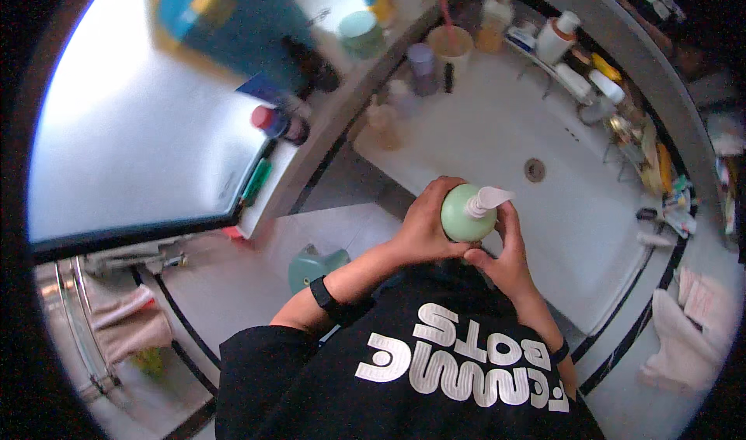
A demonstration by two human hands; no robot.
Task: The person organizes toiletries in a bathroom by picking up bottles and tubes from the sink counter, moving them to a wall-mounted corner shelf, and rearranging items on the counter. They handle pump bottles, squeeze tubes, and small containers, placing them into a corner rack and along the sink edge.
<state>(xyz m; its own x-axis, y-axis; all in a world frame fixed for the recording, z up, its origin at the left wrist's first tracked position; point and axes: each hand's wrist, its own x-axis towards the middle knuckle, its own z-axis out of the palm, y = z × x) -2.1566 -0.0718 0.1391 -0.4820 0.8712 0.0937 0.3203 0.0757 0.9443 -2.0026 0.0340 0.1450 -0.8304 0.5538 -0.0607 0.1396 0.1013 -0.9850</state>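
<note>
A round, light green pump bottle (463, 221) with a white pump head stands between my two hands, in front of my chest. My left hand (425, 221) wraps around its left side, fingers over the far side and thumb low near the front. On the right, my right hand (508, 253) touches the bottle with curved fingers beside the pump nozzle and the thumb near its base. Beyond both hands lies a large white basin (571, 242) with a round metal drain (534, 170).
A wire rack (542, 67) with bottles and tubes runs along the basin's far right side. Cups and bottles, one a purple cup (421, 61), stand at its far corner. Left are a ledge with a red-capped bottle (280, 122), a green stool (315, 268) and a hanging towel (131, 323).
</note>
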